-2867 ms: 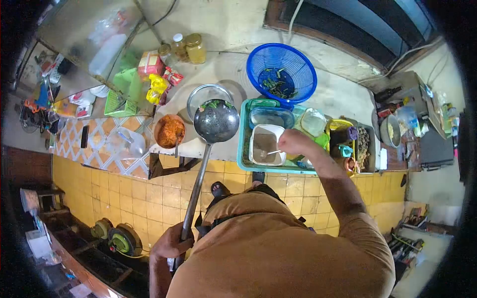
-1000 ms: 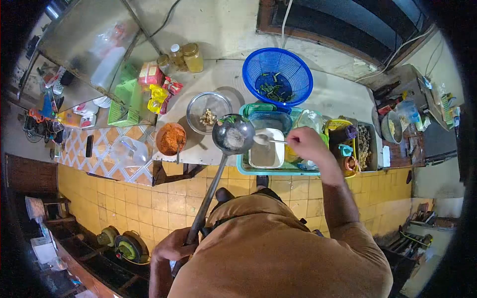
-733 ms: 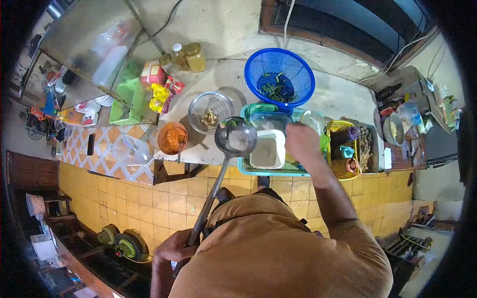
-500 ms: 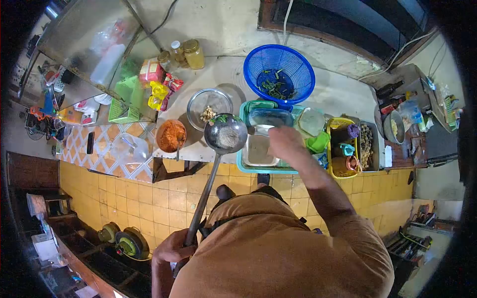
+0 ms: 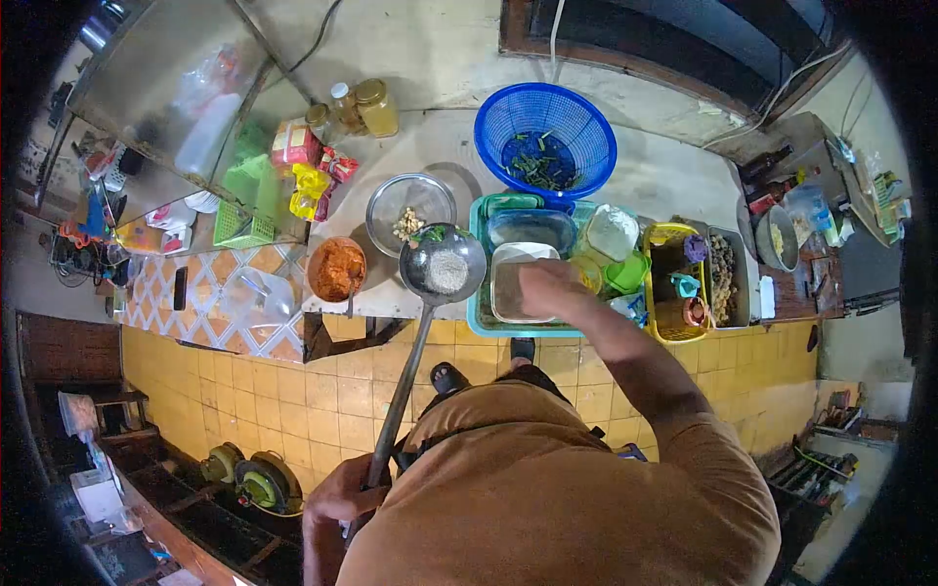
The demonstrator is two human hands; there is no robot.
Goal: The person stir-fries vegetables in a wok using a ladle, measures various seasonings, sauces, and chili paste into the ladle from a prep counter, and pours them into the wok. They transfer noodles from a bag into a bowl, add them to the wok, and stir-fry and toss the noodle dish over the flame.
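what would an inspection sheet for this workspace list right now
Surface: pale counter, crowded along the front.
Job's things: long-handled ladle holding whitish powder and green leaves; white square tub in a teal tray.
Clutter: blue colander with green cuttings; bowl of orange-red paste; yellow basket.
Hands: left hand grips the ladle; right hand is at the tub, its grip unclear.
Cables: white cable hanging above the colander; dark cable at image left.
Surroundings: yellow tiled floor; glass-sided cabinet at image left.

Has jars (image 5: 376, 109) near the wall (image 5: 440, 54), a yellow packet (image 5: 310, 186) near a green basket (image 5: 244, 227), a phone (image 5: 180, 288) on the tiled bench (image 5: 220, 330).
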